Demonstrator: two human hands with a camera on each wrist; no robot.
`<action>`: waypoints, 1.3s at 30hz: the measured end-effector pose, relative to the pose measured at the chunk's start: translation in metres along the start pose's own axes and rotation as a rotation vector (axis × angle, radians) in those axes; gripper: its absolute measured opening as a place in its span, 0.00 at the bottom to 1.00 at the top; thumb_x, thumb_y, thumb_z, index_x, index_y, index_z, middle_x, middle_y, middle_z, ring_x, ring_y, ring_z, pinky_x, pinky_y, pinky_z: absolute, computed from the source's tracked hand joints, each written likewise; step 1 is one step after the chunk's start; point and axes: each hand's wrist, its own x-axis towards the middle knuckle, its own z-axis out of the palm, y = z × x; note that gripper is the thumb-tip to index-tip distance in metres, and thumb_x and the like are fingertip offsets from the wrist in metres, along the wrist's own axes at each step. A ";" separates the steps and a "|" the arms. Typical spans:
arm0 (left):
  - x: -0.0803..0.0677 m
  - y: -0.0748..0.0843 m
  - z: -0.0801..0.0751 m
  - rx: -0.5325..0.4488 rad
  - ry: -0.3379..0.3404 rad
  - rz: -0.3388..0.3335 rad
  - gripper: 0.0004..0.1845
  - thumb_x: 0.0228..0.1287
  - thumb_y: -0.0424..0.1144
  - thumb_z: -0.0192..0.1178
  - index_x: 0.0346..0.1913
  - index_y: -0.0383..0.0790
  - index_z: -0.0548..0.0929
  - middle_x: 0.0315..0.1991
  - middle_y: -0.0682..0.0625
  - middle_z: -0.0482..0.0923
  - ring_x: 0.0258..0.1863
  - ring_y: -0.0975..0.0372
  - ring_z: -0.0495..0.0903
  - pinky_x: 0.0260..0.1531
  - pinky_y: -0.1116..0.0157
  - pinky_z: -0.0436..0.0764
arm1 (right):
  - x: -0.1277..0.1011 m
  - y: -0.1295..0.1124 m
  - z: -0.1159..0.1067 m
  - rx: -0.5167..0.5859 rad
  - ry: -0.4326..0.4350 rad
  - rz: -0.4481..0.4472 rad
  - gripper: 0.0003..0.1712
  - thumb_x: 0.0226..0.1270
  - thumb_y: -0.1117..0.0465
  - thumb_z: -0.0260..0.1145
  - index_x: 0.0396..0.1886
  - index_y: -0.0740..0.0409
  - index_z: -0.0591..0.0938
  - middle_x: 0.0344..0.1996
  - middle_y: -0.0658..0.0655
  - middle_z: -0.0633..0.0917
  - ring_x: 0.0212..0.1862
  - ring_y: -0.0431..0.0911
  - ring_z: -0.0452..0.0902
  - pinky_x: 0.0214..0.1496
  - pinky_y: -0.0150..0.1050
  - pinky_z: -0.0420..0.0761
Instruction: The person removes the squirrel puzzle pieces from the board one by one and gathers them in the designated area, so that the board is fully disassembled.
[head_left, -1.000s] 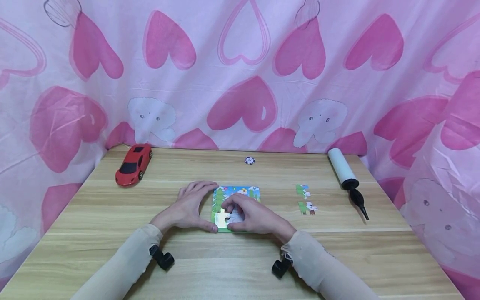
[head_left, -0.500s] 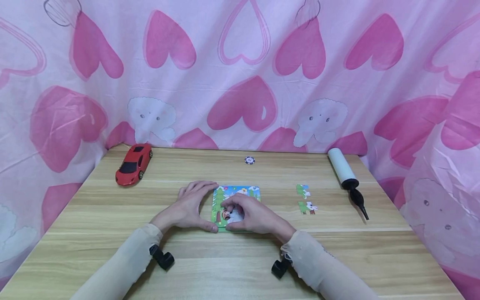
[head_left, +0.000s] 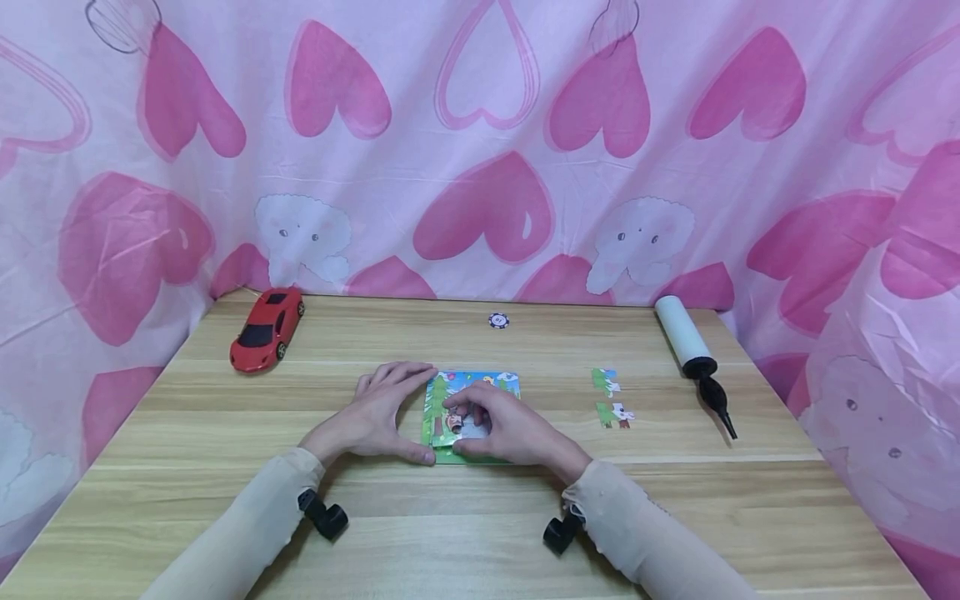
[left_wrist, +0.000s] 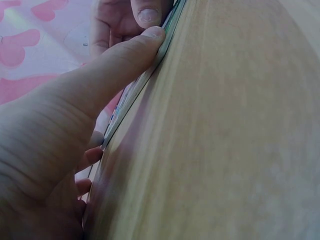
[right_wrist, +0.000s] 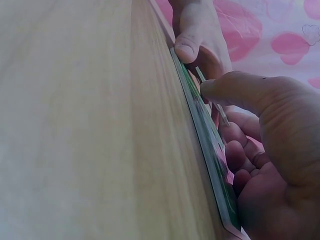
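Observation:
A small jigsaw puzzle board (head_left: 480, 377) with a forest picture lies at the middle of the table. My left hand (head_left: 375, 412) spans its left side with fingers spread, thumb at the near corner and fingertip at the far corner. Over the board's lower left, my right hand (head_left: 506, 423) pinches a puzzle piece (head_left: 447, 427) between thumb and fingers. In the right wrist view the piece (right_wrist: 200, 75) appears edge-on, tilted above the board (right_wrist: 192, 115). The left wrist view shows the left thumb (left_wrist: 135, 52) against the board's edge. My right hand hides the board's lower right.
Two groups of puzzle pieces, one farther back (head_left: 605, 382) and one nearer (head_left: 615, 415), lie right of the board. A red toy car (head_left: 266, 329) stands at back left, a poker chip (head_left: 498, 321) at back centre, a hand pump (head_left: 686, 342) at right. A pink heart-print curtain (head_left: 480, 208) hangs behind.
The piece in my right hand has tilted, its glare giving way to the printed picture, and shifted slightly away from the board's near edge. My left hand stays still.

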 end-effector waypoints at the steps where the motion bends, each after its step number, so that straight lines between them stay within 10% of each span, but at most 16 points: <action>1: 0.000 0.000 0.000 -0.001 -0.001 0.002 0.72 0.45 0.77 0.82 0.89 0.48 0.63 0.88 0.46 0.60 0.84 0.42 0.55 0.77 0.31 0.56 | 0.000 0.000 0.000 -0.001 0.002 -0.003 0.32 0.71 0.56 0.82 0.73 0.48 0.84 0.51 0.43 0.82 0.53 0.41 0.77 0.57 0.37 0.81; 27: 0.000 0.001 0.001 0.017 0.007 -0.009 0.72 0.42 0.79 0.81 0.88 0.49 0.65 0.87 0.46 0.62 0.83 0.43 0.57 0.75 0.33 0.60 | -0.013 -0.008 -0.050 0.036 0.135 -0.090 0.34 0.68 0.65 0.81 0.73 0.51 0.84 0.55 0.51 0.84 0.51 0.56 0.78 0.53 0.57 0.83; 39: 0.000 0.000 0.002 0.009 0.007 -0.015 0.72 0.42 0.77 0.83 0.89 0.49 0.65 0.87 0.46 0.61 0.84 0.43 0.56 0.78 0.30 0.57 | -0.044 -0.006 -0.098 -0.042 0.269 -0.063 0.34 0.68 0.64 0.81 0.74 0.47 0.85 0.52 0.50 0.84 0.49 0.51 0.76 0.50 0.45 0.78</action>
